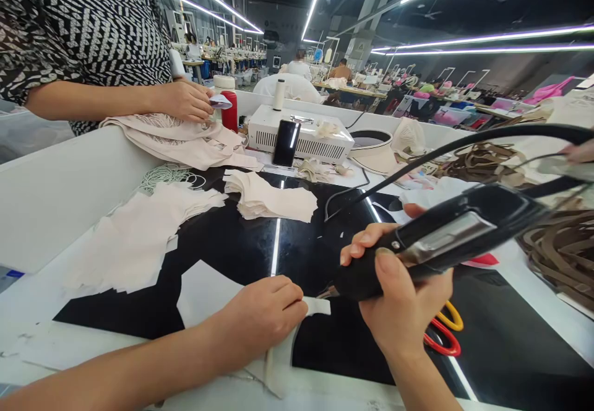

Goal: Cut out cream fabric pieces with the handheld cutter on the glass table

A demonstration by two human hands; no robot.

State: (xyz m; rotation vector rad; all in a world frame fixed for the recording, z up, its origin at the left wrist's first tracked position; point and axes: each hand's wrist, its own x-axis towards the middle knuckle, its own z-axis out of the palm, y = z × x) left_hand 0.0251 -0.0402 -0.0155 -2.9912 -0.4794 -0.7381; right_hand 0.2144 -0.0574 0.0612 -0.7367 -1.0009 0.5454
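My right hand [394, 293] wraps round a black corded hand tool [445, 231] with a metal lever on its side. The tool's narrow metal tip [328, 292] points down-left, close to a pale fabric strip [318, 306]. My left hand [271, 309], its fingers closed, pinches this strip over the black board [334, 349]. Part of the strip is hidden under my fingers. A white sheet [208, 290] lies beneath my left hand and wrist. Red and yellow scissor handles [443, 337] show just behind my right wrist.
Cut fabric stacks [273, 197] and a larger pale pile [134, 237] lie ahead. Behind them stand a white vented box [301, 132] and a phone [286, 143]. Brown strap coils [563, 256] sit right. At left, a co-worker's hand [183, 98] holds a small pale piece.
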